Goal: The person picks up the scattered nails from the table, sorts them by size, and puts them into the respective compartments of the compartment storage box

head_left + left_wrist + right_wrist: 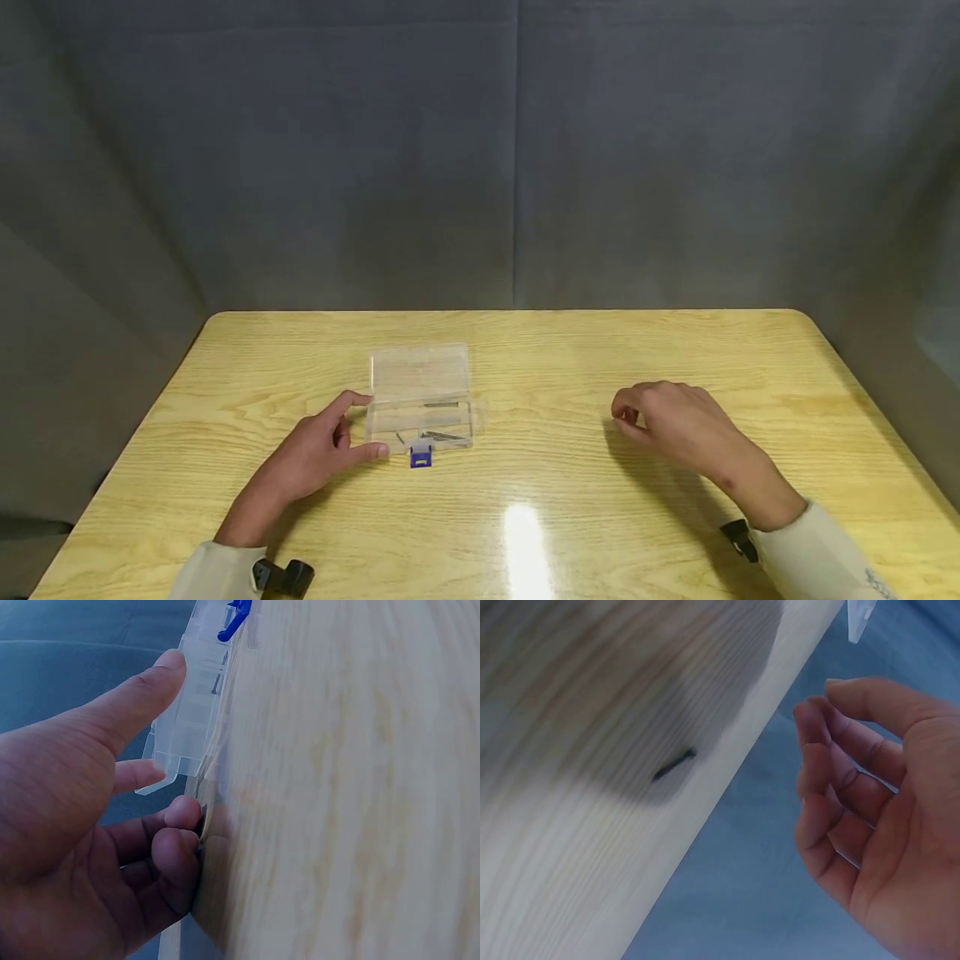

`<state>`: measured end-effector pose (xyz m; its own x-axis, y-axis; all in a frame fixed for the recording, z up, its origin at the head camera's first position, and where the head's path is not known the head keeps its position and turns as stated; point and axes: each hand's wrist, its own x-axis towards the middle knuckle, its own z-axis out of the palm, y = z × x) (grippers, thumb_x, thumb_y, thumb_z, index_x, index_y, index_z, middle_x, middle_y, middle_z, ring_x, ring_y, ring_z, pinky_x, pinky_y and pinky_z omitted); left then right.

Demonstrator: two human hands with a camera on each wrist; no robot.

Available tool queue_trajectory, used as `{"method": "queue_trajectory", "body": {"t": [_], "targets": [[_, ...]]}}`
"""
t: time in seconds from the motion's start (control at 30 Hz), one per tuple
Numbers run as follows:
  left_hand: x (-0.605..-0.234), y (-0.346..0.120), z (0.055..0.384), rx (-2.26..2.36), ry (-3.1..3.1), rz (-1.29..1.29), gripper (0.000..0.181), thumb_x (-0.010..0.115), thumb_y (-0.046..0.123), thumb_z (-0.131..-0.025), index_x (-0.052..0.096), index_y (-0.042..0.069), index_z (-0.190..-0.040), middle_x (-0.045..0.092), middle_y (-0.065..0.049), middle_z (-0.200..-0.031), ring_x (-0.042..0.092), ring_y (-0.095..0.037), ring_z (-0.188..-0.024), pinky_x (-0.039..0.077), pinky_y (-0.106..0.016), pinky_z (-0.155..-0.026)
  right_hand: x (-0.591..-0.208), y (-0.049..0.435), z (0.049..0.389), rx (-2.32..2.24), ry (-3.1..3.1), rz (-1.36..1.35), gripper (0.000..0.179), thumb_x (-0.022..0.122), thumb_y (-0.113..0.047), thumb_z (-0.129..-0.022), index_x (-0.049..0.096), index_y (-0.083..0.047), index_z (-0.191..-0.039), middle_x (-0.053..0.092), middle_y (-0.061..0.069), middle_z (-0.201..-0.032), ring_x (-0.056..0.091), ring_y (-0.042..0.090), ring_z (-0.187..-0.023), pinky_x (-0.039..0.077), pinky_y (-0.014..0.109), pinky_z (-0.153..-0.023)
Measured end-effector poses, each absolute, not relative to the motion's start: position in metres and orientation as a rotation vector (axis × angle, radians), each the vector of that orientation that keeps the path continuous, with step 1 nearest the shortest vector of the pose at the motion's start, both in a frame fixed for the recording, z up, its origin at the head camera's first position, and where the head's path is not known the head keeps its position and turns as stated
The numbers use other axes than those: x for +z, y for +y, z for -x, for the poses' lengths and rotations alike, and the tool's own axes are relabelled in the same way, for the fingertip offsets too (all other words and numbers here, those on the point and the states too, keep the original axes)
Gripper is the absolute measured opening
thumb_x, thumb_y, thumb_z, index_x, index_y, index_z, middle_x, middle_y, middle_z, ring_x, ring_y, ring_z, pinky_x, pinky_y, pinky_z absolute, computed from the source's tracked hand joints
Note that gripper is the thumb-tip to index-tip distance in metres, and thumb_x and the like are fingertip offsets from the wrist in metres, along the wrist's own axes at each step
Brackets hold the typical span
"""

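A clear plastic box [417, 422] stands on the table with its clear lid [418, 372] folded back. A blue latch [421, 457] hangs at its near side, and several screws [444, 436] lie inside. My left hand [307, 458] holds the box's left end, thumb at the near corner and index finger towards the hinge side; its other fingers are curled beneath, as the left wrist view shows. Over the table to the right, my right hand [678, 421] has loosely curled fingers with nothing between them. In the right wrist view a dark screw [673, 765] shows against the tabletop, within the hand's shadow.
The wooden table [570, 358] has rounded far corners, and a grey curtain [480, 167] hangs behind it and along the sides. Bright glare [527, 550] shines on the near part of the tabletop. Both wrists carry small black cameras [285, 577].
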<state>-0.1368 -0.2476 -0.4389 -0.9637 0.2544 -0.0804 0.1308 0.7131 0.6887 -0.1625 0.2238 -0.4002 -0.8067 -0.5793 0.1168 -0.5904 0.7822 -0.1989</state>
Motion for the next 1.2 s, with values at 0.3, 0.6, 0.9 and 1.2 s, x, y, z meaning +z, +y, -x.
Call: {"method": "queue_trajectory", "body": {"t": [0.3, 0.6, 0.9, 1.2], "targets": [[-0.441, -0.246, 0.139, 1.084, 2.757, -0.341, 0.071, 0.079, 0.047, -0.091, 0.05, 0.01, -0.145, 0.05, -0.001, -0.073, 0.042, -0.015, -0.059, 0.038, -0.032, -0.057, -0.401, 0.253, 0.156, 0.311, -2.961, -0.9, 0.007, 0.075, -0.014, -0.094, 0.074, -0.021, -0.093, 0.066, -0.016, -0.085, 0.052, -0.001, -0.064, 0.041, 0.027, -0.051], [-0.442, -0.247, 0.138, 1.09, 2.76, -0.342, 0.071, 0.08, 0.046, -0.091, 0.05, 0.011, -0.145, 0.05, -0.001, -0.072, 0.042, -0.015, -0.058, 0.037, -0.031, -0.056, -0.405, 0.268, 0.149, 0.312, -3.076, -0.711, 0.004, 0.078, -0.021, -0.094, 0.074, -0.021, -0.096, 0.066, -0.013, -0.085, 0.057, 0.004, -0.068, 0.046, 0.033, -0.054], [-0.441, -0.246, 0.138, 1.096, 2.766, -0.337, 0.07, 0.08, 0.044, -0.091, 0.051, 0.01, -0.145, 0.05, -0.001, -0.072, 0.042, -0.014, -0.058, 0.037, -0.031, -0.056, -0.411, 0.276, 0.146, 0.362, -3.119, -0.725, 0.007, 0.08, -0.018, -0.092, 0.076, -0.022, -0.096, 0.068, -0.013, -0.088, 0.058, 0.004, -0.069, 0.046, 0.032, -0.054], [-0.441, -0.247, 0.137, 1.073, 2.769, -0.328, 0.071, 0.079, 0.047, -0.091, 0.05, 0.011, -0.145, 0.05, -0.001, -0.073, 0.042, -0.014, -0.059, 0.038, -0.031, -0.057, -0.416, 0.276, 0.146, 0.389, -3.116, -0.727, 0.013, 0.081, -0.013, -0.09, 0.077, -0.025, -0.095, 0.071, -0.011, -0.093, 0.061, 0.005, -0.074, 0.048, 0.034, -0.057]]}}
